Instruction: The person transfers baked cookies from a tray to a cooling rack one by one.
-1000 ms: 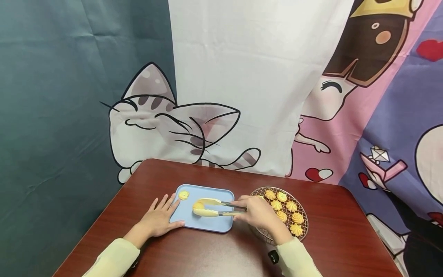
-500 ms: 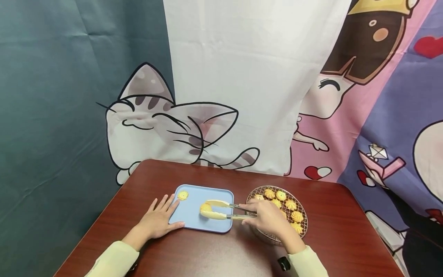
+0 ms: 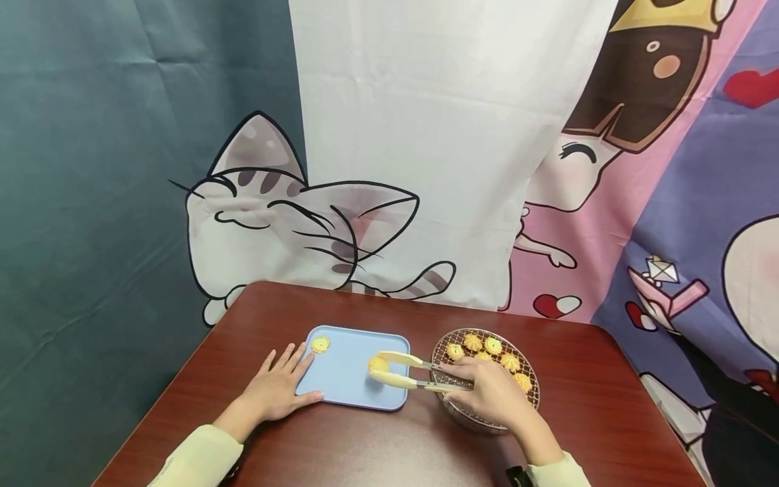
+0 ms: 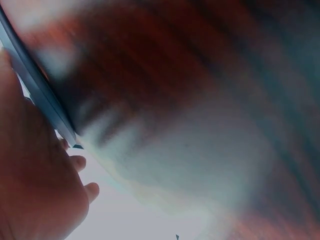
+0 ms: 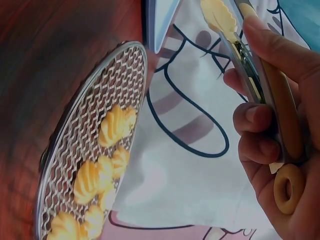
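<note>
My right hand (image 3: 493, 392) grips a pair of tongs (image 3: 394, 380) with pale yellow tips. Between those tips is a yellow piped cookie (image 3: 379, 365), over the right half of a light blue tray (image 3: 343, 379). Another swirl cookie (image 3: 320, 345) lies in the tray's far left corner. My left hand (image 3: 276, 387) lies with fingers spread at the tray's left edge, thumb by its near side. In the right wrist view, fingers and thumb wrap the tongs' handles, which end in a tan ring (image 5: 289, 189); the tongs' far end is cut off there.
Right of the tray is a round wire rack (image 5: 82, 120) bearing several piped cookies (image 5: 87, 181), partly hidden by my right hand in the head view. All stand on a reddish-brown table (image 3: 341, 446). A printed cloth (image 3: 426, 135) hangs behind.
My right hand and the tongs, still with the cookie, have moved right, from the tray's middle toward the wire rack. My left hand stays at the tray.
</note>
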`<state>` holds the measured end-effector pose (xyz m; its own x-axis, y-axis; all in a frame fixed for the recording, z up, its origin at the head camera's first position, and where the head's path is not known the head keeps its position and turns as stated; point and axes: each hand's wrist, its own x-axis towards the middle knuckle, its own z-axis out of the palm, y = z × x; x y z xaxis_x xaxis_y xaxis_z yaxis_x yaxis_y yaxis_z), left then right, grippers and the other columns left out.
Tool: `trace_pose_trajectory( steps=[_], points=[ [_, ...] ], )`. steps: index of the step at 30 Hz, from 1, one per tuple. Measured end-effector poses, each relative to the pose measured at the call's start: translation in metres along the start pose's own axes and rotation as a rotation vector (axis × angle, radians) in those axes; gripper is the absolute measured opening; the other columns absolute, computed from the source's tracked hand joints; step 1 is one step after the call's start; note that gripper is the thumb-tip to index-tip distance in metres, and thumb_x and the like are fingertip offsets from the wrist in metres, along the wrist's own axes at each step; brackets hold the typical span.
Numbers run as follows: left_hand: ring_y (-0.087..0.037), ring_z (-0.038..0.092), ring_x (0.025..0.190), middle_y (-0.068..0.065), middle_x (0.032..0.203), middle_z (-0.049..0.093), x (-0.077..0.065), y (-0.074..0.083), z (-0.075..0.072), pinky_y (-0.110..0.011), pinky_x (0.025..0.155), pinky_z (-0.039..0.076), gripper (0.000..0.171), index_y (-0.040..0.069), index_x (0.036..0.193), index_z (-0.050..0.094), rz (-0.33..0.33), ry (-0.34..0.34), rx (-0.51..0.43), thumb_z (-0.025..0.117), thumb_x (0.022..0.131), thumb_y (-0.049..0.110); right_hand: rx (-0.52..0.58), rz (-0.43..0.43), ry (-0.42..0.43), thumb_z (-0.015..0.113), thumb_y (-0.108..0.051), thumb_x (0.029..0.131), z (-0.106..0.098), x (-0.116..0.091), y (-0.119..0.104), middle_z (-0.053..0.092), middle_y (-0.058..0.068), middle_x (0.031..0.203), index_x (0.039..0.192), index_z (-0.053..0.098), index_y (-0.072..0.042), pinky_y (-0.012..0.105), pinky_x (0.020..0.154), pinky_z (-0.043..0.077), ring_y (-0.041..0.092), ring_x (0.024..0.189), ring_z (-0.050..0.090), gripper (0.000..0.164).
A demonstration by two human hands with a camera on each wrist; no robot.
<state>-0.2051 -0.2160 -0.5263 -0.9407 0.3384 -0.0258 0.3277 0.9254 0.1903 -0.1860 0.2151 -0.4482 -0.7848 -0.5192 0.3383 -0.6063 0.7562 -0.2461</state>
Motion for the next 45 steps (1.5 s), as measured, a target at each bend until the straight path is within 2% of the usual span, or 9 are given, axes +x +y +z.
trace_pose_trajectory(
  steps=[7, 12, 18, 25, 30, 34, 45],
  points=[
    [-0.042, 0.022, 0.152, -0.018, 0.166, 0.024, 0.001, 0.001, -0.002, -0.064, 0.12, 0.011, 0.093, 0.009, 0.158, 0.036, 0.006, -0.006, -0.01, 0.05, 0.092, 0.074, -0.03, 0.003, 0.056, 0.091, -0.032, 0.073, -0.01, -0.014, 0.005, 0.074, -0.008, 0.104, 0.118, 0.078, -0.023, 0.034, 0.071, 0.057, 0.009, 0.086, 0.068, 0.047],
    [-0.043, 0.021, 0.152, -0.018, 0.167, 0.022, 0.001, 0.0, -0.001, -0.065, 0.119, 0.01, 0.094, 0.01, 0.158, 0.036, 0.002, -0.008, -0.023, 0.05, 0.092, 0.075, -0.039, 0.011, 0.056, 0.09, -0.032, 0.074, -0.014, -0.023, 0.009, 0.073, -0.01, 0.101, 0.118, 0.078, -0.024, 0.033, 0.07, 0.056, 0.007, 0.083, 0.067, 0.046],
    [-0.045, 0.023, 0.15, -0.019, 0.166, 0.023, 0.0, -0.003, 0.005, -0.066, 0.118, 0.01, 0.095, 0.01, 0.158, 0.035, 0.024, 0.018, -0.041, 0.048, 0.092, 0.076, -0.055, 0.062, 0.042, 0.089, -0.033, 0.075, -0.021, -0.038, 0.013, 0.072, -0.011, 0.104, 0.12, 0.077, -0.027, 0.034, 0.072, 0.057, 0.01, 0.089, 0.07, 0.047],
    [-0.043, 0.021, 0.152, -0.017, 0.167, 0.02, -0.001, 0.001, 0.0, -0.065, 0.119, 0.011, 0.094, 0.011, 0.159, 0.035, -0.001, -0.018, -0.026, 0.048, 0.092, 0.075, -0.08, 0.129, 0.08, 0.092, -0.032, 0.072, -0.031, -0.053, 0.019, 0.075, -0.009, 0.109, 0.117, 0.078, -0.031, 0.04, 0.08, 0.058, 0.017, 0.098, 0.073, 0.047],
    [-0.042, 0.02, 0.153, -0.016, 0.168, 0.019, -0.001, 0.001, -0.003, -0.065, 0.12, 0.011, 0.095, 0.012, 0.159, 0.034, -0.008, -0.035, -0.018, 0.045, 0.091, 0.078, -0.089, 0.167, 0.08, 0.091, -0.033, 0.072, -0.036, -0.063, 0.023, 0.075, -0.007, 0.108, 0.117, 0.078, -0.032, 0.041, 0.076, 0.058, 0.019, 0.096, 0.073, 0.047],
    [-0.042, 0.02, 0.152, -0.017, 0.168, 0.019, -0.001, 0.001, -0.003, -0.066, 0.12, 0.011, 0.095, 0.012, 0.159, 0.035, -0.006, -0.033, -0.021, 0.046, 0.091, 0.078, -0.103, 0.186, 0.083, 0.092, -0.033, 0.072, -0.04, -0.072, 0.025, 0.073, -0.012, 0.106, 0.117, 0.078, -0.033, 0.038, 0.071, 0.057, 0.016, 0.092, 0.073, 0.048],
    [-0.043, 0.022, 0.152, -0.018, 0.167, 0.021, -0.001, 0.001, -0.004, -0.066, 0.119, 0.012, 0.094, 0.011, 0.159, 0.035, -0.003, -0.022, -0.016, 0.046, 0.092, 0.077, -0.114, 0.218, 0.104, 0.093, -0.034, 0.069, -0.05, -0.095, 0.033, 0.073, -0.013, 0.103, 0.115, 0.079, -0.031, 0.036, 0.071, 0.056, 0.012, 0.09, 0.071, 0.048]
  ],
)
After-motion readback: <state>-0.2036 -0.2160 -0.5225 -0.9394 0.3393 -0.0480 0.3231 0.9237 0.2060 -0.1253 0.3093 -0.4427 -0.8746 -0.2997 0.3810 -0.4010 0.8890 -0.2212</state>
